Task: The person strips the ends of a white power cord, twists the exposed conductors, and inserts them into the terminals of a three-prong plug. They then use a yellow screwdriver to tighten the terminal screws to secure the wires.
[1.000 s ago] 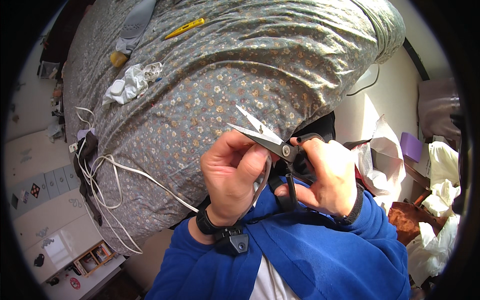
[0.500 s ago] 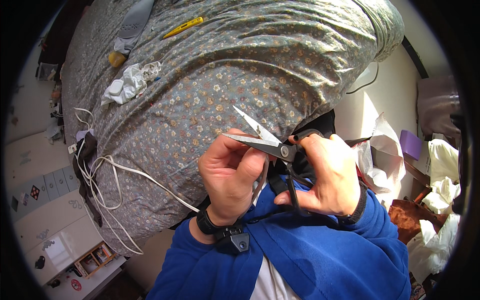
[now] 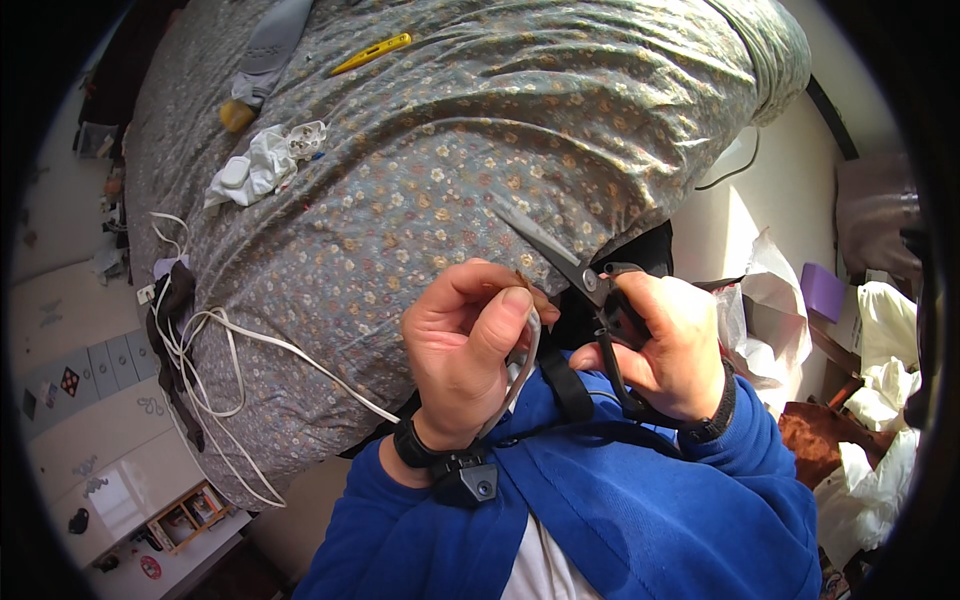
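My left hand (image 3: 462, 345) is closed, pinching the end of a pale grey cable (image 3: 524, 362) between thumb and fingers. A small brown tip, perhaps bared wire, shows above the thumb. The cable bends down past the palm toward my lap. In my right hand (image 3: 668, 345) is a pair of scissors (image 3: 590, 281) with black handles, thumb and fingers in the loops. Their blades look nearly closed and point up and left, over the bed, apart from the cable end.
A floral bedspread (image 3: 400, 220) spreads ahead, with white cable loops (image 3: 235, 335) at left. Farther off lie a yellow box cutter (image 3: 370, 53), a white socket block (image 3: 306, 140) on crumpled white plastic, and a grey sock (image 3: 268, 55). White bags (image 3: 885, 365) stand at right.
The scissors have drawn back to the right, away from my left fingers, and their blades have come together. My left hand still pinches the cable, its tip now uncovered.
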`<action>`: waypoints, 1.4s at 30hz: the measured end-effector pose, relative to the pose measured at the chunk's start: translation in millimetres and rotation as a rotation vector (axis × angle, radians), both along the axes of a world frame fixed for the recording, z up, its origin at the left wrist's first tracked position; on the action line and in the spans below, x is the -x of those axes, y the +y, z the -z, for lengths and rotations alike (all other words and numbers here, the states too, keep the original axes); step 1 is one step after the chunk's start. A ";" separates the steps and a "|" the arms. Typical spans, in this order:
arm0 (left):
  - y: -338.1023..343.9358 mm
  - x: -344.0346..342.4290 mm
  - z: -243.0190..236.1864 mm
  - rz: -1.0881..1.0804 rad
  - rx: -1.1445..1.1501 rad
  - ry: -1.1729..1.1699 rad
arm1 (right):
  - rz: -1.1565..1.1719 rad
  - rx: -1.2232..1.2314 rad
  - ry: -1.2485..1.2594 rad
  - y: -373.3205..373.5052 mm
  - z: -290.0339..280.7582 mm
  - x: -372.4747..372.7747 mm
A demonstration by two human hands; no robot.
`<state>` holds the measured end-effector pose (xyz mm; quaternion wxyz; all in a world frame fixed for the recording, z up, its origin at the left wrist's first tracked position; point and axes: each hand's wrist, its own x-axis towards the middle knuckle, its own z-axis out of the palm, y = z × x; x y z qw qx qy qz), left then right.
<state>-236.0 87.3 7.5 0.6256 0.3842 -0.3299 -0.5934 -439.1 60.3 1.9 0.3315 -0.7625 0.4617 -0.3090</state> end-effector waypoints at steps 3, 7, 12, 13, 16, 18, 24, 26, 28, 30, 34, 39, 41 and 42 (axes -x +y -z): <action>-0.5 -3.6 2.3 -0.014 -0.003 0.080 | 0.206 -0.164 -0.170 -8.8 0.6 8.7; -1.1 -9.6 3.6 0.000 -0.002 0.107 | 0.379 0.053 0.318 -34.0 3.9 38.1; -3.1 -19.0 0.0 -0.014 0.025 0.113 | 0.319 0.419 0.417 -96.5 19.5 54.3; -4.2 -22.6 -1.7 -0.020 0.043 0.106 | 0.293 0.538 0.422 -114.0 19.6 49.9; -10.7 -37.2 -7.1 -0.070 0.126 -0.016 | 0.280 0.604 0.452 -167.8 8.6 16.9; -18.8 -51.9 -12.2 -0.095 0.190 -0.136 | 0.301 0.713 0.483 -188.0 -9.8 -15.8; -64.6 -121.3 -27.0 -0.352 0.426 -0.527 | -0.532 -0.351 -0.596 -141.3 -47.8 -139.2; -68.9 -137.4 -27.6 -0.429 0.378 -0.635 | -0.683 -0.583 -0.678 -141.0 -49.9 -171.1; -70.9 -159.4 -27.7 -0.407 0.456 -0.810 | -0.734 -0.657 -0.664 -150.2 -49.4 -193.3; -69.0 -181.7 -29.5 -0.400 0.462 -0.914 | -0.748 -0.677 -0.549 -164.5 -48.7 -204.6; -92.3 -222.8 -29.0 -0.441 0.693 -1.189 | -0.785 -0.709 -0.416 -196.3 -44.0 -229.1; -123.6 -249.1 -28.1 -0.366 0.799 -1.344 | -0.825 -0.756 -0.338 -230.3 -27.0 -249.6; -130.7 -255.1 -24.9 -0.321 0.801 -1.347 | -0.859 -0.817 -0.392 -236.3 -15.5 -253.1; -132.7 -257.5 -22.6 -0.296 0.791 -1.353 | -0.860 -0.847 -0.410 -237.6 -9.8 -254.3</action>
